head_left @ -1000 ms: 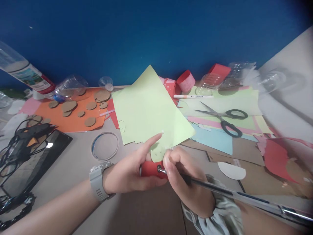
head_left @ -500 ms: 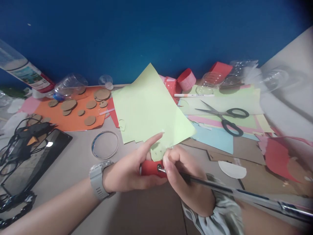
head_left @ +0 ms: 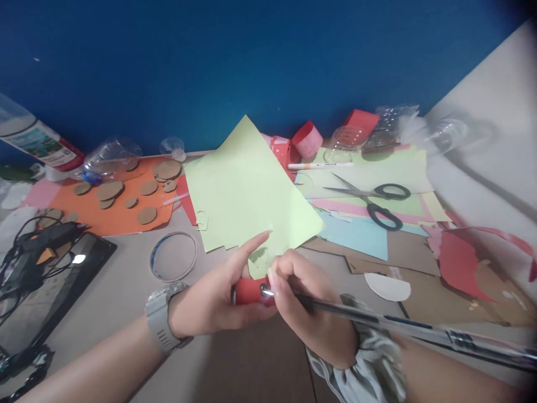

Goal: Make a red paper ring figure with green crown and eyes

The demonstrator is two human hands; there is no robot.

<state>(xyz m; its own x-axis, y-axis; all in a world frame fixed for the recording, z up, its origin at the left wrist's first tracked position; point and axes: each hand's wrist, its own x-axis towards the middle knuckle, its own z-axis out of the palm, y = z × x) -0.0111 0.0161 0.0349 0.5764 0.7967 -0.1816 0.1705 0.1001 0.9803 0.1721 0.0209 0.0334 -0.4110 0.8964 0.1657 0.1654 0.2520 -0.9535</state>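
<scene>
My left hand [head_left: 218, 302], with a grey watch on its wrist, grips a small red piece [head_left: 247, 291] between thumb and fingers; its index finger points up over the green paper. What the red piece is made of I cannot make out. Closed around a pen [head_left: 361, 316], my right hand [head_left: 304, 296] brings the tip against a small dark spot on the red piece. The pen's long clear barrel slants down to the right. Just beyond both hands, a large light green sheet of paper [head_left: 247, 179] has one corner reaching down to the red piece.
Scissors [head_left: 369, 204] lie on coloured papers [head_left: 354, 235] at right, near a marker [head_left: 321, 165]. A tape roll [head_left: 174, 256] and a black phone-like device [head_left: 75, 280] lie at left. Several cardboard discs [head_left: 109, 190] rest on orange paper [head_left: 126, 221]. A blue wall [head_left: 251, 56] stands behind.
The view has shifted a little, so most things appear slightly farther left. Both hands keep their holds, and the pen tip stays at the dark spot on the red piece.
</scene>
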